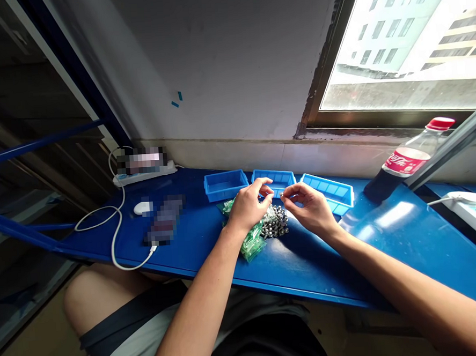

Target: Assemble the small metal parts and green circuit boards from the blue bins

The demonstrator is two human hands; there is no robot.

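My right hand (310,208) pinches a small, shiny metallic piece (281,195) between thumb and forefinger; its exact kind is too small to make out. Facing it, my left hand (248,207) is half curled, with a gap between thumb and forefinger and nothing visible in it. Beneath the hands lies a heap of small silvery metal parts (279,225), dark in places. Against its left side rests a pile of clear green pieces (252,245), partly covered by my left hand and wrist.
Three blue plastic trays, left (226,193), middle (284,174) and right (343,188), stand behind the hands on the blue table (201,239). A cola bottle (407,160) leans at right. A phone (166,220) with a white cable (115,244) and power strips (145,176) lie around.
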